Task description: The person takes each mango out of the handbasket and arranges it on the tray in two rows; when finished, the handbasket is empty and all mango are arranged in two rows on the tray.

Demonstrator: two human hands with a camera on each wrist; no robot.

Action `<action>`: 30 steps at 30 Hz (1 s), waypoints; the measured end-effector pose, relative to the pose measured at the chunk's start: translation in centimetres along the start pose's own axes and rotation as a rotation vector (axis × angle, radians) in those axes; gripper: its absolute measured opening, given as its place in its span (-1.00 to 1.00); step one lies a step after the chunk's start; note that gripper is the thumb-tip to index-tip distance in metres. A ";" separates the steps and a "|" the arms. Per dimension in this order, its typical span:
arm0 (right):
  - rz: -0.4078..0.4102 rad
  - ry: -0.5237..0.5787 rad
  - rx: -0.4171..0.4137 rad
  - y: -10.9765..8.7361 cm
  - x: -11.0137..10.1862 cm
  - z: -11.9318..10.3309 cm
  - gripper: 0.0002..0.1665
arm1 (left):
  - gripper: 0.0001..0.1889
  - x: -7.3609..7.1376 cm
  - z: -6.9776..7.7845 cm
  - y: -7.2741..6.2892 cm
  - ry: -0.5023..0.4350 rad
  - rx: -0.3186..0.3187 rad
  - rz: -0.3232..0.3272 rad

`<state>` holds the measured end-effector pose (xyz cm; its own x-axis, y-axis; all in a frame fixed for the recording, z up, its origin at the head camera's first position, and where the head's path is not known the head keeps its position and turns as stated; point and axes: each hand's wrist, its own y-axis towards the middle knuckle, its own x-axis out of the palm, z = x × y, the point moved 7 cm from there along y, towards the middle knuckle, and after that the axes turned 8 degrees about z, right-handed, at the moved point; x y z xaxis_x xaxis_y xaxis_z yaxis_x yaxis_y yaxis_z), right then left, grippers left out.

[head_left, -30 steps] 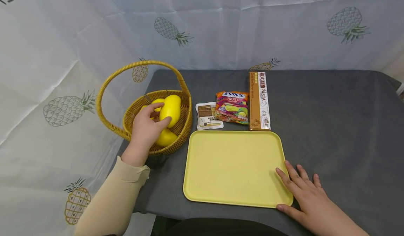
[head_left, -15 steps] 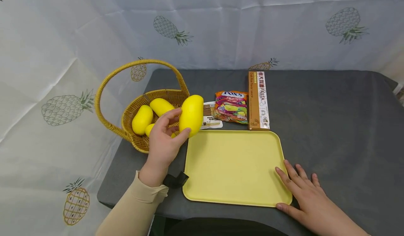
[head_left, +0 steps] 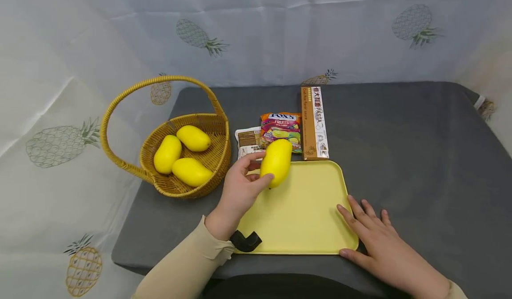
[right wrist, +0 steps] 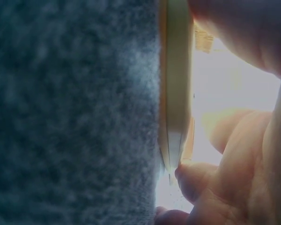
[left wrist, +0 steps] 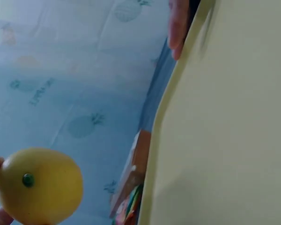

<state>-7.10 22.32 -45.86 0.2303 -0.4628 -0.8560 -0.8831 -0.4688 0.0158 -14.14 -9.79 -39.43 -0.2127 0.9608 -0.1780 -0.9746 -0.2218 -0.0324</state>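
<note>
My left hand (head_left: 242, 188) pinches a yellow mango (head_left: 277, 162) between thumb and fingers, above the back left part of the yellow tray (head_left: 308, 219). In the left wrist view the held mango (left wrist: 42, 187) shows its green stem end toward the camera. My right hand (head_left: 378, 243) lies with fingers spread over the tray's right edge near the front corner. Its fingertips touch the rim, as the right wrist view shows close up. On the left stands a wicker basket (head_left: 224, 165) with a tall handle, and three mangoes (head_left: 192, 172) lie inside it.
Behind the tray lie a white packet (head_left: 244, 141), a Fox's candy bag (head_left: 280, 128) and a pasta box (head_left: 315, 123). A dark grey cloth covers the table (head_left: 408, 157). A pineapple-print curtain (head_left: 272, 45) hangs at the back and left.
My left hand has lifted a mango out of the basket and carried it right, over the tray. My right hand has stayed at the tray's edge. The head view has shifted slightly.
</note>
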 end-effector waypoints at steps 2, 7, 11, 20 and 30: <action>0.005 0.008 -0.009 0.2 -0.1 -0.2 0.15 | -0.43 1.2 -0.4 -0.1 0.020 -0.029 -0.038; 0.003 0.029 -0.005 0.4 -0.2 -0.3 0.15 | -0.45 4.3 -1.9 -0.5 0.027 -0.150 -0.116; -0.015 0.039 0.015 0.4 -0.2 -0.1 0.15 | -0.48 6.4 -2.8 -0.6 0.044 -0.212 -0.135; -0.024 0.014 0.033 0.6 -0.2 -0.3 0.18 | -0.47 9.6 -2.8 -0.7 0.157 -0.153 -0.174; -0.012 0.004 0.027 0.4 -0.2 -0.2 0.19 | -0.43 11.8 -2.3 -0.8 0.179 -0.139 -0.215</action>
<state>-7.45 22.04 -45.53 0.2428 -0.4597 -0.8542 -0.8909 -0.4541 -0.0088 -15.67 1.30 -43.76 0.0247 0.9461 -0.3228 -0.9742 -0.0497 -0.2202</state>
